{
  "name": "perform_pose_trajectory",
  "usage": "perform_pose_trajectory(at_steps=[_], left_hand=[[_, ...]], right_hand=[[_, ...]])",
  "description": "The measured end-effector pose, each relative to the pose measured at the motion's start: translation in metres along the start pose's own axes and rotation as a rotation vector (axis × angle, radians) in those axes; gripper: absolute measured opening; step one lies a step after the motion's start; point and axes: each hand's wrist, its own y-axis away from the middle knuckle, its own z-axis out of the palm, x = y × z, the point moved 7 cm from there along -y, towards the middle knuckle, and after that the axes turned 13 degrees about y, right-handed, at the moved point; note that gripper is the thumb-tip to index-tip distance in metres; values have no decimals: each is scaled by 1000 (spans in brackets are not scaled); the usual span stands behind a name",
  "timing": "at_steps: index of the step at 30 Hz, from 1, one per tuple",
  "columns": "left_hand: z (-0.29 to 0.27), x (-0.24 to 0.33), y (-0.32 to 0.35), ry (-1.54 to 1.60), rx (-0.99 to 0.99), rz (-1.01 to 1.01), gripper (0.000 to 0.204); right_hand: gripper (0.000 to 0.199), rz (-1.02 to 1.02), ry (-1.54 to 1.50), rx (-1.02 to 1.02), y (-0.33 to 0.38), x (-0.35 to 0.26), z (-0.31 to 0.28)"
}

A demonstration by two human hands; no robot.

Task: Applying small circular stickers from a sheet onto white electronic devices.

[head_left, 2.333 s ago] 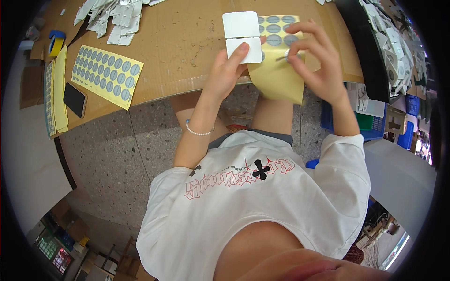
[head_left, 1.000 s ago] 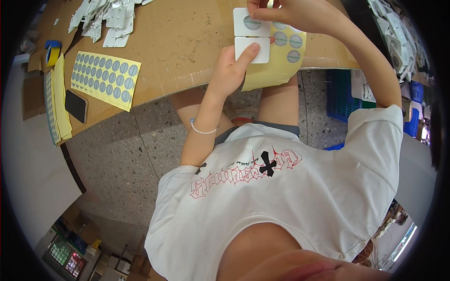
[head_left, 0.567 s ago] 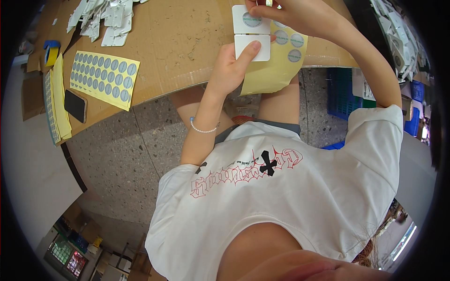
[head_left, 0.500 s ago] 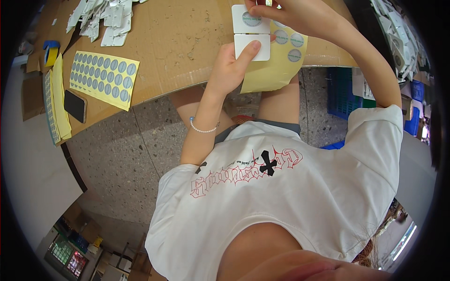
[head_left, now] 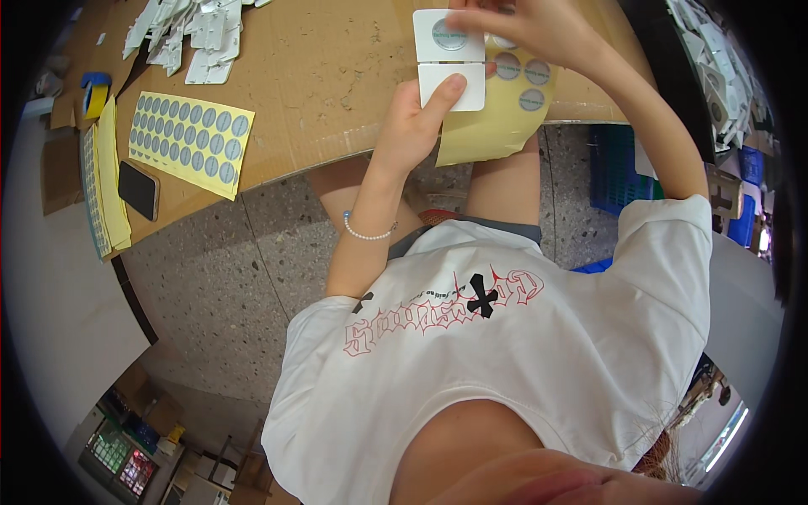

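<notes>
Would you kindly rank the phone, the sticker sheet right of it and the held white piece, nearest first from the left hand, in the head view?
1. White piece: in the left hand.
2. Sticker sheet: left, on the table.
3. Phone: farther left.

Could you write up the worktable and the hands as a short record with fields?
Left hand: grips white piece, thumb on lower half
Right hand: fingertips at piece's upper right
Sticker: round, on upper half
Yellow sheet: partly behind piece, overhanging table
Table's left side: phone, tape, another sticker sheet, white pile
</notes>
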Motion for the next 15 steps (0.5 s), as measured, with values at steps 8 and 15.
perform_pose_trajectory(at_steps=[8, 15], left_hand=[[11, 6, -4, -39, 55, 7, 35], [11, 6, -7, 279, 42, -53, 41]], right_hand=[[27, 143, -227, -82, -2, 19, 19], [28, 241, -254, -75, 15, 33, -22]])
